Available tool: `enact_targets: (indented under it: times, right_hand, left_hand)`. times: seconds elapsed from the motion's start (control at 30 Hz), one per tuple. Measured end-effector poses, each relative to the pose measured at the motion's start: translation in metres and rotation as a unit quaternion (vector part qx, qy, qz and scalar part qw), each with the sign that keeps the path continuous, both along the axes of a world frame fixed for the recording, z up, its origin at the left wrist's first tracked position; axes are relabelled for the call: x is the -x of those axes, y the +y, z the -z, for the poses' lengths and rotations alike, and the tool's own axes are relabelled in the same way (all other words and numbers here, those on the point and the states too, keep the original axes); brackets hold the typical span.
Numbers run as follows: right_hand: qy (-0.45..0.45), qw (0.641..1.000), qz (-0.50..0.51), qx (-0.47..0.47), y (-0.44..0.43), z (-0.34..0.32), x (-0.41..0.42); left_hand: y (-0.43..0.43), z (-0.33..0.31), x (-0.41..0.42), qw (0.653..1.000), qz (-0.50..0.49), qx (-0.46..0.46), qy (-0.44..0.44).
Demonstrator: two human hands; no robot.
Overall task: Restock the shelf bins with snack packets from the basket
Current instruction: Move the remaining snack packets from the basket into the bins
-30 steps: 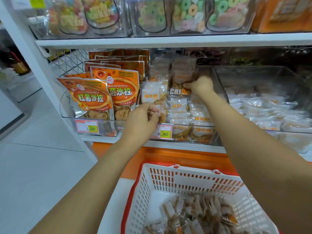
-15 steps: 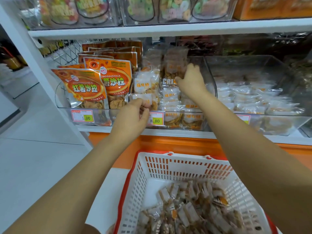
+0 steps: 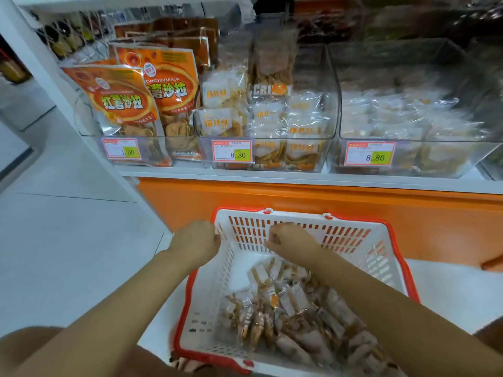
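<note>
Plainly, many snack packets (image 3: 285,303), clear-wrapped with tan pieces and white labels, are waiting in the red-rimmed basket (image 3: 375,257) sitting near, below the shelf (image 3: 299,178). The middle bin (image 3: 333,104) is looking well filled, yet much restocking is remaining. The left hand (image 3: 194,240) is seemingly gripping the basket's far-left rim. The right hand (image 3: 291,239) is hovering curled above the packets, and I cannot tell if it is holding anything.

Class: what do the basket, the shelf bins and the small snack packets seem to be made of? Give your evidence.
Basket: likely rigid moulded plastic, white with red rim; slotted walls.
Shelf bins: clear hard plastic, perhaps acrylic; glossy, see-through walls.
Snack packets: thin clear film, probably plastic; crinkled, shiny, contents visible.
</note>
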State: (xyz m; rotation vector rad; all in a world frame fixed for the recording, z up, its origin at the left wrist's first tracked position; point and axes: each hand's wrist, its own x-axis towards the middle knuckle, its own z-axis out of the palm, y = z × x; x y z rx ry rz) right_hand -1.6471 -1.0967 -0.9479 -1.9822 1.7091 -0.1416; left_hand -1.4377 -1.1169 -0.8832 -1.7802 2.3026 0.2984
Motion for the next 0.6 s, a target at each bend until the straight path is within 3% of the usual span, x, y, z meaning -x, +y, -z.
enact_targets:
  times: [0.1,0.23,0.37,0.6]
  right_hand:
    - [0.033,0.998,-0.013,-0.061,0.009,0.059,0.003]
    - [0.043,0.994,-0.038,-0.098,0.016,0.109,0.006]
    - [0.065,0.993,-0.082,-0.050,0.010,0.132,-0.003]
    - [0.106,0.977,-0.152,-0.105,0.006,0.169,-0.027]
  left_hand:
    - [0.005,0.021,-0.016,0.996,-0.039,-0.061,-0.046]
    - [0.008,0.045,-0.033,0.987,-0.072,-0.136,-0.041]
    - [0.009,0.053,-0.031,0.985,-0.058,-0.152,-0.060]
    - [0.002,0.055,-0.019,0.979,-0.021,-0.155,-0.133]
